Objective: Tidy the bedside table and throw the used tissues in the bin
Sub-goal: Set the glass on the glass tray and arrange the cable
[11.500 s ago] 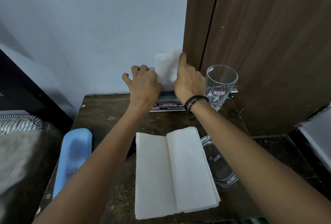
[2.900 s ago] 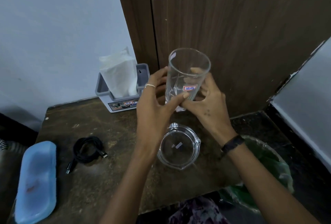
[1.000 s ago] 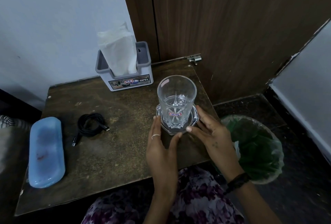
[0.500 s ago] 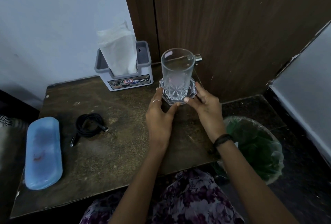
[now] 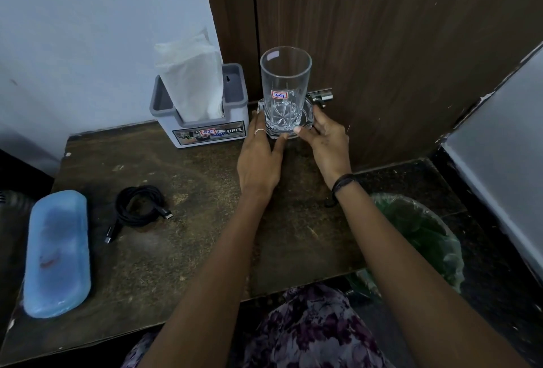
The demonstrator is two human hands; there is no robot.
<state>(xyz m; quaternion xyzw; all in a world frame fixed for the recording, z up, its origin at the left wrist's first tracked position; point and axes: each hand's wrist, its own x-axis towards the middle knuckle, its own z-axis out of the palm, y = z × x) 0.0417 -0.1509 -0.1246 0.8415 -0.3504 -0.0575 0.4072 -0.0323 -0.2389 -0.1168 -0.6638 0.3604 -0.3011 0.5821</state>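
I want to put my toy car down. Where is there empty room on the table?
Bare table lies between the black cable and the arms. The back right is crowded: tissue holder and glass on its dish.

Dim, flat indoor light; soft shadows on the tabletop [image 5: 205, 250]. Wide-angle bending at edges. Glass [image 5: 285, 79] rim shows faint glare, focus fairly sharp.
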